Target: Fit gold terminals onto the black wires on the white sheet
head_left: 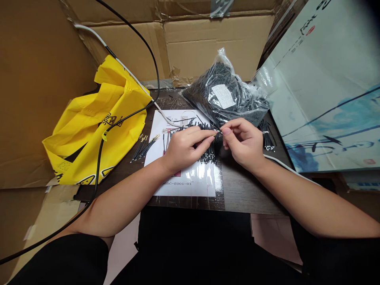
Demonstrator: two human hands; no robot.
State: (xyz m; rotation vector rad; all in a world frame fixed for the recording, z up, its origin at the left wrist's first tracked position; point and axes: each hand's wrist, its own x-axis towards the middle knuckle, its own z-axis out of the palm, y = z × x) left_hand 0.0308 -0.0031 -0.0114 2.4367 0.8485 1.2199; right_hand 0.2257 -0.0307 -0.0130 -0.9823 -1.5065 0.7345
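Observation:
Over the middle of the table, my left hand (pixel 187 145) pinches a thin black wire with a gold-coloured tip (pixel 215 135) between thumb and fingers. My right hand (pixel 245 143) is closed on the dark end of the same small piece, close to the left fingertips; whether that end is a separate sleeve I cannot tell. Below and behind the fingers lies a pile of short black wires (pixel 210 152) with shiny ends. Partly under the pile and my left hand is a printed white sheet (pixel 190 190).
Gold-tipped black wires (pixel 145 148) lie left of the sheet. A clear bag of black tubes (pixel 198 95) stands behind; a tied wire bundle (pixel 268 138) is at right. A yellow bag (pixel 124 118), a black cable (pixel 99 166), cardboard walls (pixel 213 51) and a pale printed panel (pixel 326 99) surround the table.

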